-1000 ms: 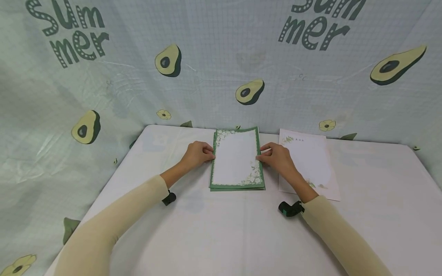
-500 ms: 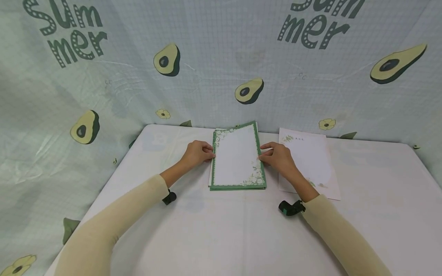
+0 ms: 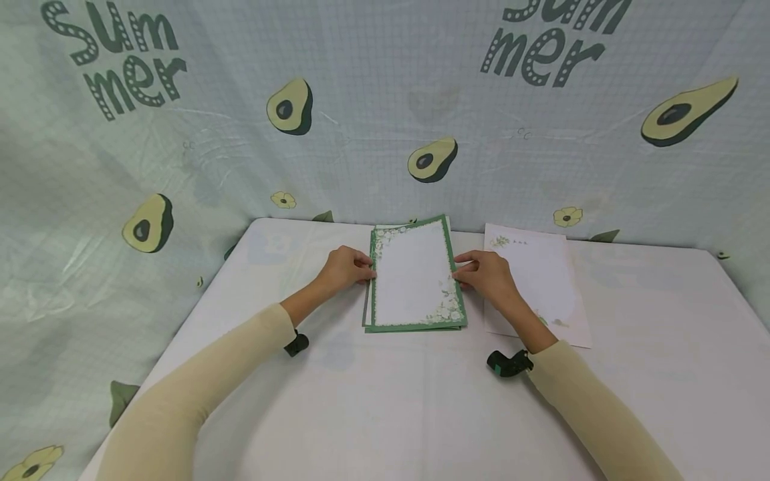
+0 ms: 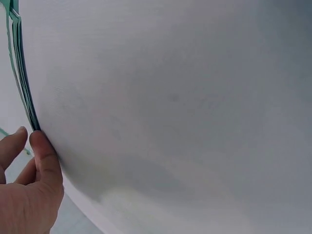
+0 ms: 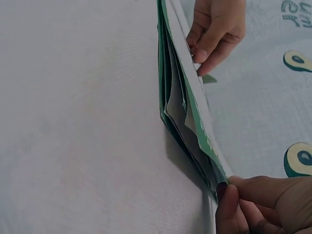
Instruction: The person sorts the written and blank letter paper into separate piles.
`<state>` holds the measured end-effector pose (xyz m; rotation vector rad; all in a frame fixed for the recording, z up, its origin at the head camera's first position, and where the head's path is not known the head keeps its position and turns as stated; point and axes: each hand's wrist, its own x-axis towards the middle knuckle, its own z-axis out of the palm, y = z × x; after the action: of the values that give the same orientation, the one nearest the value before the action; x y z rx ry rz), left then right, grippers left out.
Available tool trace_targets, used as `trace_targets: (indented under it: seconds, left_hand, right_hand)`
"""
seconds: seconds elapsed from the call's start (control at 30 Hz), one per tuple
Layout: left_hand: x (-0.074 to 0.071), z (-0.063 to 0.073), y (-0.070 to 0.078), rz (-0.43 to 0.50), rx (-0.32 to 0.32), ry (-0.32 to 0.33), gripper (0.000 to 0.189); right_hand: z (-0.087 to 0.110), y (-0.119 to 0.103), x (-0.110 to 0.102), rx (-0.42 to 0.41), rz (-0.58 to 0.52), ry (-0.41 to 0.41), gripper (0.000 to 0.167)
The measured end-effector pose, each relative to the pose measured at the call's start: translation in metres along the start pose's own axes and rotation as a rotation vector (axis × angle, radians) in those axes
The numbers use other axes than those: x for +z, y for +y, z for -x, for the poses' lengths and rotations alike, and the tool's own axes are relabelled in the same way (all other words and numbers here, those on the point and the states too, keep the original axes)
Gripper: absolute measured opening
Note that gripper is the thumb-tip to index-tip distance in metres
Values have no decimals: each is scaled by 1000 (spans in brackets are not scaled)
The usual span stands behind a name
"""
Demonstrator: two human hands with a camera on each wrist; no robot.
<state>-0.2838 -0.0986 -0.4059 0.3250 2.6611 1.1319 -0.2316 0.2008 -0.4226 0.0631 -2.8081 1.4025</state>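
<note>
A small stack of green-bordered sheets of paper [image 3: 409, 274], printed with white flowers at two corners, is at the far middle of the table. My left hand [image 3: 345, 266] pinches its left edge between thumb and fingers. At the right edge, my right hand [image 3: 486, 272] pinches the paper the same way. The top sheet sits askew, with lower sheets peeking out at the left. In the right wrist view the sheets [image 5: 192, 107] fan apart along their near edge, while the right thumb and fingers grip one corner. Several layered edges [image 4: 22, 73] show in the left wrist view.
A pale pink sheet [image 3: 535, 274] with a small floral print lies right of the stack, partly under my right forearm. The white-covered table [image 3: 385, 407] ends at a hanging curtain [image 3: 361, 133] printed with avocados. A black wrist camera [image 3: 508, 364] is strapped to the right wrist.
The top sheet has shifted slightly right and turned a little, its upper right corner now higher. More of the lower sheets shows at the left. My right hand has moved slightly right.
</note>
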Motion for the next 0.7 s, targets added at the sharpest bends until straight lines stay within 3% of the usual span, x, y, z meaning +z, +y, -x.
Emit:
trace_targets:
  seconds: [0.47, 0.7]
  left_hand:
    - [-3, -1, 0, -16, -17, -37, 29]
    - [-2, -1, 0, -16, -16, -34, 30]
  right_hand:
    - [0, -2, 0, -33, 85, 43, 32]
    - [1, -4, 0, -35, 64, 40, 31]
